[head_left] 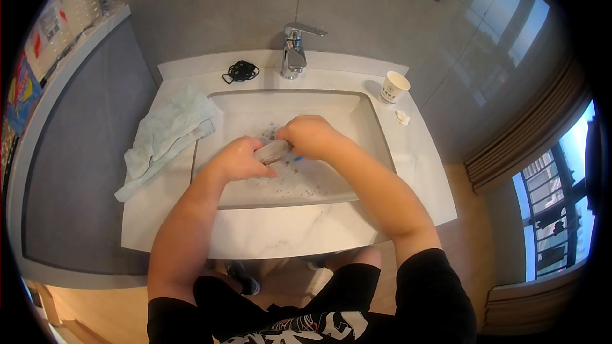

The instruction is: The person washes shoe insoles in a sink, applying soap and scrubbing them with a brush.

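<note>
Both my hands are over the white sink, which has foamy bubbles inside. A small, flat, pale grey piece with a brownish lower edge is between them; its kind cannot be made out. My left hand grips its left side between thumb and fingers. Curled at its right end is my right hand, its fingertips mostly hidden. A bit of something blue shows just below the right hand; whether it is held cannot be seen.
Behind the sink stands a chrome faucet, with a bundle of black cord to its left. A pale green towel drapes over the left counter. At the right are a paper cup and a small crumpled white scrap.
</note>
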`<action>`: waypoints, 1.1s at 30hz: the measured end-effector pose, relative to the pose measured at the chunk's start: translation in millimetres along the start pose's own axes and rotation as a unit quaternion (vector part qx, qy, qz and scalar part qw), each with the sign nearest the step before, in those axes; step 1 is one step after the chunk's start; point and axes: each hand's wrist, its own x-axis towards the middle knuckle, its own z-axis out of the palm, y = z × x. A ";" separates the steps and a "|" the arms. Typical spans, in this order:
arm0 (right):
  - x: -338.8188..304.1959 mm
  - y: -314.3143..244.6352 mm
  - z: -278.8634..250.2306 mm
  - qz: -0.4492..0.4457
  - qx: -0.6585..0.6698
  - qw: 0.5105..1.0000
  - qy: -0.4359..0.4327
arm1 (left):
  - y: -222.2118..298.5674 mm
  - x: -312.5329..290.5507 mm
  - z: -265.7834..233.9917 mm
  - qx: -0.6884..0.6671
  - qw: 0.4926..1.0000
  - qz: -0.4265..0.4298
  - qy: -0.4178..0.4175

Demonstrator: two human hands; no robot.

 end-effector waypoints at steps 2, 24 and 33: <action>-6.5 -16.0 -1.4 0.000 0.035 0.999 -0.006 | 0.4 -1.6 -0.6 0.054 0.998 -0.037 0.002; 9.2 -18.7 3.8 0.174 0.500 0.840 0.122 | -7.2 18.4 25.0 -0.191 0.973 0.104 0.084; 4.8 -48.5 3.4 0.039 0.829 0.549 0.102 | 7.3 10.9 20.3 -0.359 0.930 0.080 0.021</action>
